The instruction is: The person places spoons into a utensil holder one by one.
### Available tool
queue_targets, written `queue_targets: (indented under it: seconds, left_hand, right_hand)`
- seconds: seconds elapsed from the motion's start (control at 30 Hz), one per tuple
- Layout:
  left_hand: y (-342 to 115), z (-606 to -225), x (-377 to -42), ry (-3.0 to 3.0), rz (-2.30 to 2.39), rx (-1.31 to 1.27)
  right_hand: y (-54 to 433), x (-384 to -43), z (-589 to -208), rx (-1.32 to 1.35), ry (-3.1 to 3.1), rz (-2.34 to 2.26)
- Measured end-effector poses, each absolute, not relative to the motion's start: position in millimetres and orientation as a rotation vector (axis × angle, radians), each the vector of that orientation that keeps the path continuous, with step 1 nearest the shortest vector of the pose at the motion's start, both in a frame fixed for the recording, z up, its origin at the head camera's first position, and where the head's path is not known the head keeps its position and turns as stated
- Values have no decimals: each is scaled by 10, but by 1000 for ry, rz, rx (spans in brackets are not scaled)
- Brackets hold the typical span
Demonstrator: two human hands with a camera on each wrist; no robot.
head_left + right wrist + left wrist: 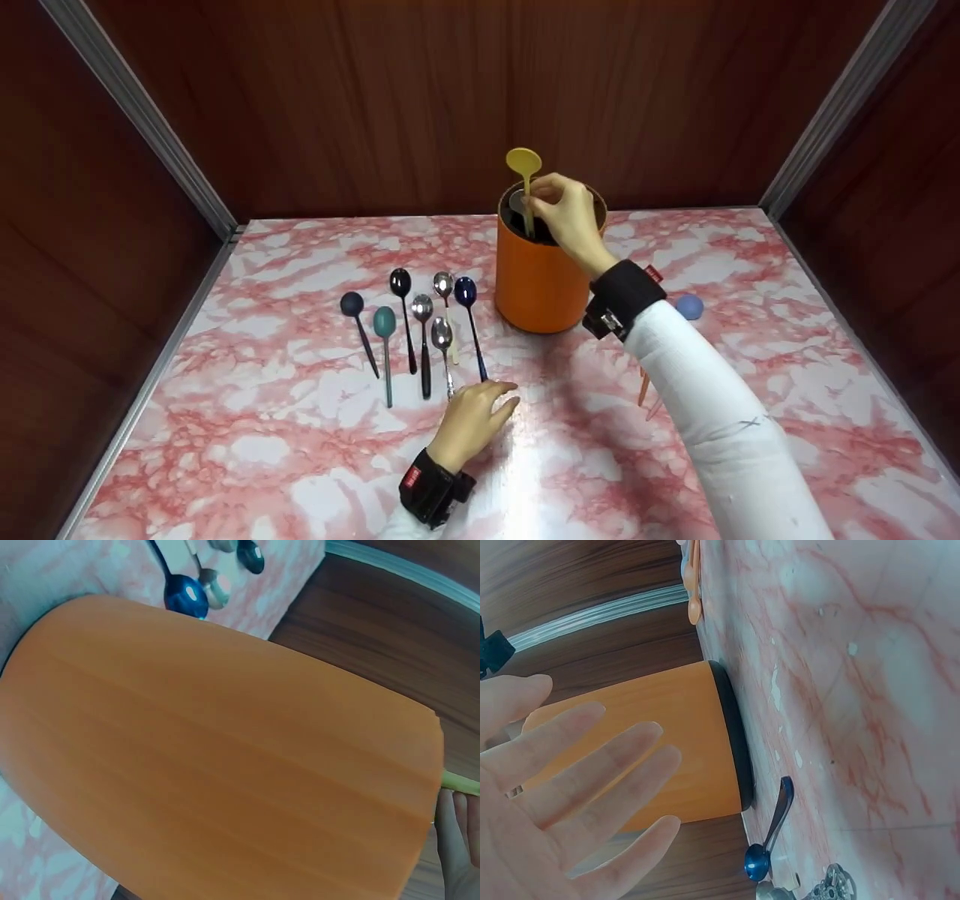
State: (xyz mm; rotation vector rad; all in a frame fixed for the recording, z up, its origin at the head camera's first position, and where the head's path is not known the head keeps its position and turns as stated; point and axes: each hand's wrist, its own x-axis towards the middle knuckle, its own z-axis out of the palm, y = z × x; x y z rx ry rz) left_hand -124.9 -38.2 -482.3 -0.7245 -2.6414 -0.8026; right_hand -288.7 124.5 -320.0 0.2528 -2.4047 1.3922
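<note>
My right hand [567, 214] pinches the handle of a yellow spoon [523, 161] between thumb and fingers, bowl up. The handle's lower end reaches into the mouth of a tall orange utensil holder [541, 281]. A grey utensil end [517, 201] shows inside the holder beside it. My left hand [472, 420] holds nothing, its fingers extended and spread in the left wrist view. Closest to it are the handle end of a dark blue spoon [466, 292] and a small silver spoon [442, 334], whose handle end lies by the knuckles.
Left of the holder lie several more spoons, among them a teal one [385, 322], a navy one [352, 304] and a black one [400, 282]. A periwinkle spoon [689, 306] and an orange handle [643, 386] lie right, partly behind my sleeve. Wooden panels [420, 105] enclose the marbled table.
</note>
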Motion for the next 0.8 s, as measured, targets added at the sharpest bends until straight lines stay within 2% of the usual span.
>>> queue_targets:
  seconds: [0.8]
  left_hand:
    - [-346,-4856,-1252,-2682,-815,-718]
  right_hand:
    - [1327,-2721,-3342,319,-2436,1348]
